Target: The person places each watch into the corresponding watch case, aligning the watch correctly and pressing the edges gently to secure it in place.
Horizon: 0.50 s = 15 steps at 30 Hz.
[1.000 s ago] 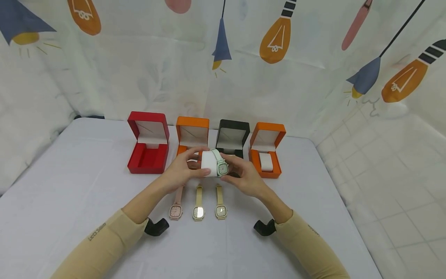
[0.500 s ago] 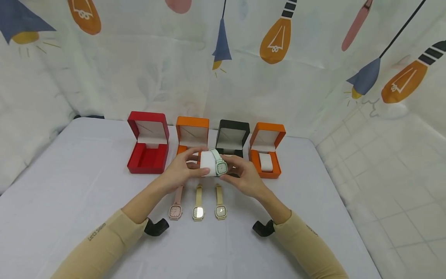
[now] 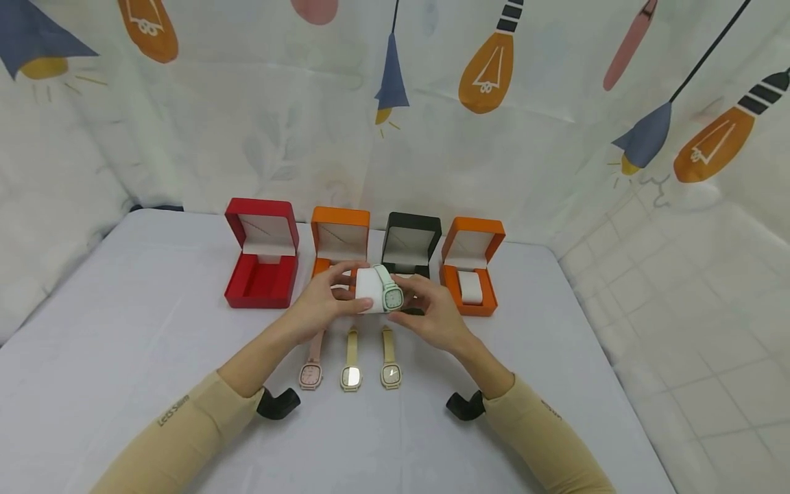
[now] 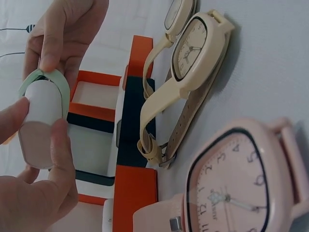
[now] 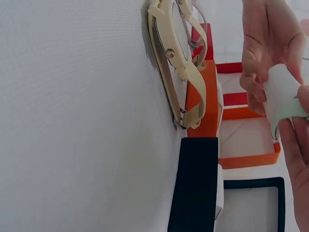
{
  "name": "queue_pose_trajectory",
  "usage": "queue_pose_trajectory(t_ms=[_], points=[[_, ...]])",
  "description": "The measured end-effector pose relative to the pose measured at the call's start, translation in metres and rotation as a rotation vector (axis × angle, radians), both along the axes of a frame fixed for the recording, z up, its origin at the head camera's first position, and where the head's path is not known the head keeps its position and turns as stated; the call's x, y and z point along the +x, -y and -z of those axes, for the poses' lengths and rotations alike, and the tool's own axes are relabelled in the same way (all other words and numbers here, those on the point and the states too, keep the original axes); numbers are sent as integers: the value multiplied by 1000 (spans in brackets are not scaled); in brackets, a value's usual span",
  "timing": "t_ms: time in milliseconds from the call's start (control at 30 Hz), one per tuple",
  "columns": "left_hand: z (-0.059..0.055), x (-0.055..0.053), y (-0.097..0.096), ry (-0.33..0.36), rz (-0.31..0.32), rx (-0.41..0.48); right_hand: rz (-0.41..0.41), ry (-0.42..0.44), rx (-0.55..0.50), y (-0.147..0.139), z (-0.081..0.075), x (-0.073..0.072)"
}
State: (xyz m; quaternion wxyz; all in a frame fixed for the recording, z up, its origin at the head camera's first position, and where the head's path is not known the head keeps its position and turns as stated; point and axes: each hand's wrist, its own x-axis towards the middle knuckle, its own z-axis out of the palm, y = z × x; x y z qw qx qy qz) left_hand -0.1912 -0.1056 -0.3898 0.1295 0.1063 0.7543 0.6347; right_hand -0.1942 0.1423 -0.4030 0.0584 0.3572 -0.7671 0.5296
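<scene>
A mint-green wristwatch with a rounded-square face (image 3: 392, 296) sits toward the right end of a plump white watch cushion (image 3: 369, 287), its strap looping about it above the desk (image 3: 123, 343). The person's left hand (image 3: 330, 293) grips the cushion's left side between thumb and fingers; the right hand (image 3: 435, 312) pinches the watch at its right. On the near side of the cushion lie a pale-pink watch (image 3: 310, 374), its strap partly hidden by the left hand, and two cream-yellow watches, one (image 3: 352, 379) left of the other (image 3: 391, 374). Beyond the cushion stand an orange box (image 3: 341, 217) and a blackish-green box (image 3: 415, 221), lids raised, their lower insides mostly blocked by hands and cushion. Farther left, an open red box (image 3: 258, 302) shows a red recess; farther right, another open orange box (image 3: 480, 311) holds a second white cushion (image 3: 470, 287).
</scene>
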Motion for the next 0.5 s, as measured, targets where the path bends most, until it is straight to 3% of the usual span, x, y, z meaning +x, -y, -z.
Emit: queue_pose_trajectory(t_ms=[167, 500], points=[[3, -1, -4, 0, -12, 11, 33, -62, -16, 3, 2, 0], [7, -2, -11, -2, -23, 23, 169, -147, 66, 10, 3, 2]])
